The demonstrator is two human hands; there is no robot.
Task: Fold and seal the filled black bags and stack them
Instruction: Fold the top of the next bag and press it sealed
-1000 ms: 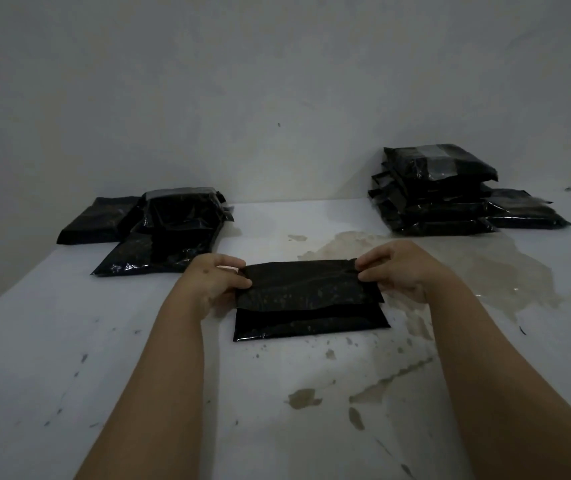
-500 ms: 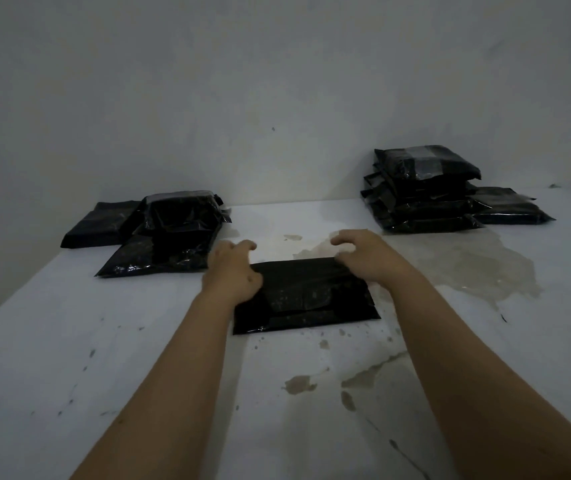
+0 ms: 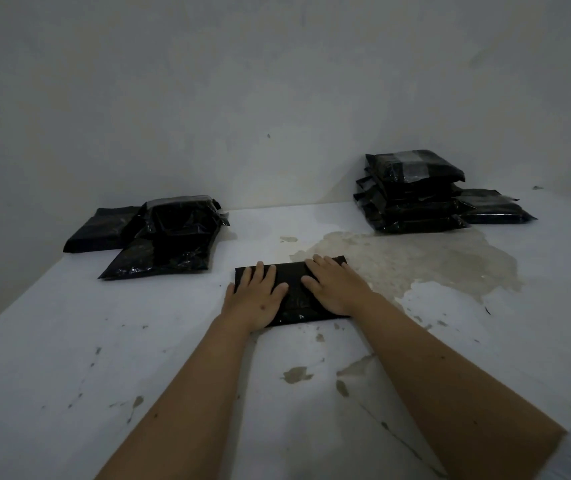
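Lying flat in the middle of the white surface [image 3: 69, 358]: one folded black bag [image 3: 292, 289], its long side running left to right. Pressing down on the left half of the bag: the left hand [image 3: 254, 297], palm down, fingers straight and a little spread, pointing away from the person. Pressing down on the right half: the right hand [image 3: 334, 287], also palm down with straight fingers, thumb pointing toward the other hand. Showing between the two hands: only a narrow strip of the bag. Regarding the grip: nothing being clasped or pinched by either hand, both lying spread and flat on top of the bag. Covering the near left corner of the bag: the heel of the left hand. Waiting at the far left, well apart from the hands: a loose pile [image 3: 169, 237] of glossy black bags, some overlapping each other, one flatter bag lying at its left edge. Standing at the far right, close to the wall [image 3: 277, 81]: a neat stack [image 3: 412, 192] of black bags, several layers high, the top bag showing a pale band across it. Lying just beside the stack on its right: some more flat black bags [image 3: 492, 207]. Spreading over the surface between the stack and the right hand: a large brownish patch [image 3: 433, 261], with smaller chipped spots nearer to the person.
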